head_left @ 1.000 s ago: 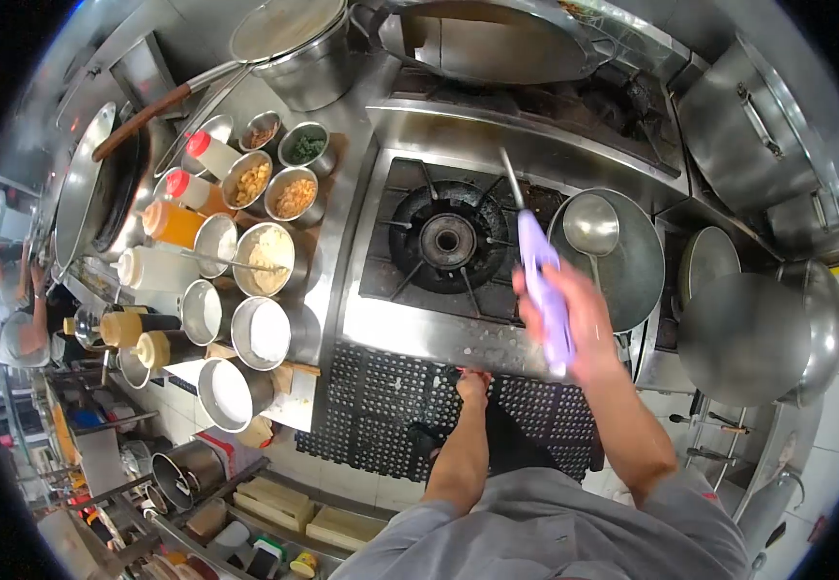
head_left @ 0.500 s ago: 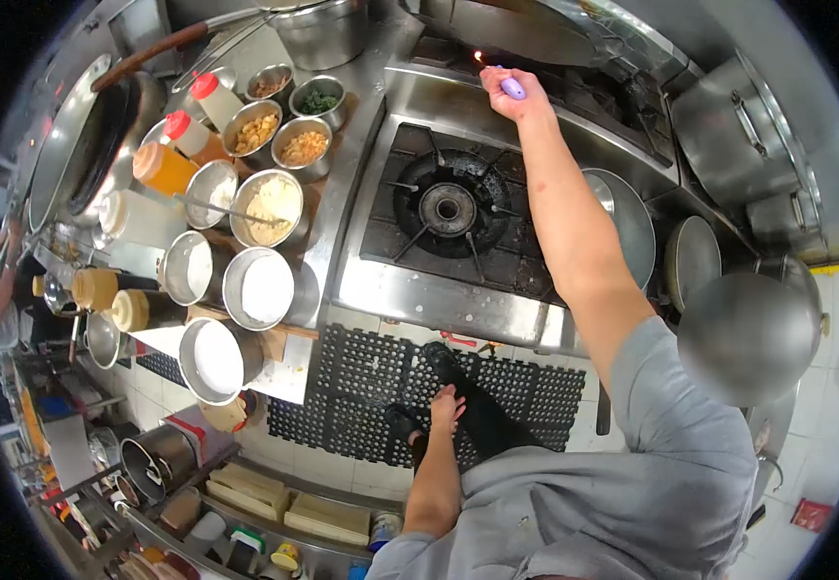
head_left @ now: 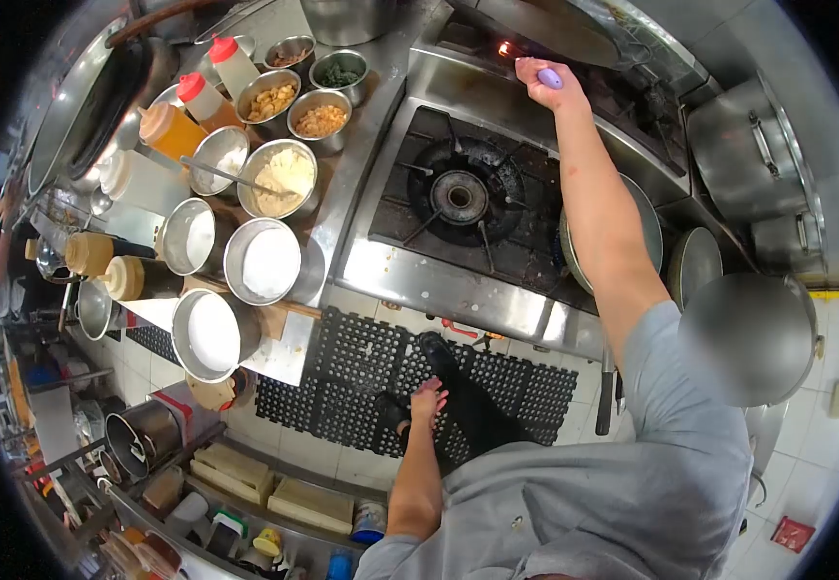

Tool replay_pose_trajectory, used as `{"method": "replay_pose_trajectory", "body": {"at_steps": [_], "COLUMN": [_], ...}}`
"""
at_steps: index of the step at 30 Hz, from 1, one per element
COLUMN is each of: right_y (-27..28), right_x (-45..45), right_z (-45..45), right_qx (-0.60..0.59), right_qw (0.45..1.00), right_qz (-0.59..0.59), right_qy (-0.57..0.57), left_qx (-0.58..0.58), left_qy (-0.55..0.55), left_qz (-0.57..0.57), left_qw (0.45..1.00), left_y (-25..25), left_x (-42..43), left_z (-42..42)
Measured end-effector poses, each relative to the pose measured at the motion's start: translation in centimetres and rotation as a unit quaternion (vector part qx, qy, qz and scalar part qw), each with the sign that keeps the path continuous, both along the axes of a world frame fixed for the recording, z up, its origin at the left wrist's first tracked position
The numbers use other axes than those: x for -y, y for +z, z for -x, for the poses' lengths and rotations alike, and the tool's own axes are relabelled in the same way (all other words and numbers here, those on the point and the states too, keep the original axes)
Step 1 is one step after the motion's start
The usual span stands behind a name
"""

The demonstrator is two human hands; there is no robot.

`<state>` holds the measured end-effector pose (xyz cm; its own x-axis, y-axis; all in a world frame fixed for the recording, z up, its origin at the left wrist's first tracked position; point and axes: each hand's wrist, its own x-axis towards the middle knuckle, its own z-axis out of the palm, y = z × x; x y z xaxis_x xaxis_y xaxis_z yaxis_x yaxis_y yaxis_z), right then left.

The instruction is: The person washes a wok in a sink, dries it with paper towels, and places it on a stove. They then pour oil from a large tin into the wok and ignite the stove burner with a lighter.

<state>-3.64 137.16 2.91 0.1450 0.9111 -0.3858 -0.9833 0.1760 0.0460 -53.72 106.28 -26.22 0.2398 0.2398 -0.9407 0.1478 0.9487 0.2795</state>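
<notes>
Stretched far forward, my right hand [head_left: 547, 81] is wrapped round a purple lighter [head_left: 550, 78], only whose rounded end shows. A small orange flame [head_left: 504, 48] burns just beyond my fingers, at the edge of the rear burner area, under a large wok [head_left: 555, 34]. My left hand [head_left: 428, 400] hangs low over the black floor mat, fingers loosely spread and holding nothing. Between my arms and the bowls lies the front burner [head_left: 460, 196], unlit and with no pan on it. My right forearm partly covers a wok [head_left: 640, 227] to its right.
Steel bowls of ingredients [head_left: 321, 120] and squeeze bottles [head_left: 208, 101] crowd the left counter. Large pots [head_left: 748, 145] stand at the right. A dark handle [head_left: 605, 404] sticks out at the stove's front edge. Shelves with tubs [head_left: 311, 505] are at the bottom left.
My right hand has gone from above the front stove to the rear burner with the lighter, and a flame has appeared. My left hand has moved down and left. The view has shifted.
</notes>
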Motion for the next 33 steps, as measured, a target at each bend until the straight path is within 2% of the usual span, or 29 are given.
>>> {"method": "replay_pose_trajectory", "body": {"at_steps": [3,5,8,16,19,22,26,33], "right_y": [0.2,-0.1,-0.2,-0.5,-0.4,-0.3,-0.1,-0.2], "right_x": [-0.7,-0.8,-0.7,-0.7,-0.9,-0.5,-0.1,0.1], "right_z": [-0.5,-0.8,-0.7,-1.0,-1.2,-0.7,-0.2,-0.4], "right_qx": [0.011,-0.01,-0.008,-0.019,-0.021,-0.016,-0.009,0.0], "right_qw": [1.0,0.998,0.999,0.998,0.998,0.999,0.999,0.999], "right_qz": [0.02,-0.003,0.003,-0.002,-0.007,0.003,-0.007,0.0], "right_qy": [0.005,0.064,0.047,0.053,0.059,0.052,0.039,0.04], "left_qx": [-0.025,-0.039,-0.027,0.071,0.12,0.189,0.18,0.202], "left_qy": [-0.006,-0.013,0.008,-0.02,0.097,0.125,0.13,0.214], "left_qz": [0.003,0.005,0.019,0.006,0.013,0.019,0.064,0.12], "left_qw": [1.0,0.999,0.999,0.997,0.988,0.974,0.973,0.948], "left_y": [-0.3,-0.4,-0.4,1.5,2.8,2.9,1.6,0.9], "left_x": [0.2,0.2,0.8,-1.0,-2.3,-3.5,-3.3,-2.7], "left_z": [0.7,0.8,0.2,-5.5,-8.9,-11.2,-11.5,-11.7]}}
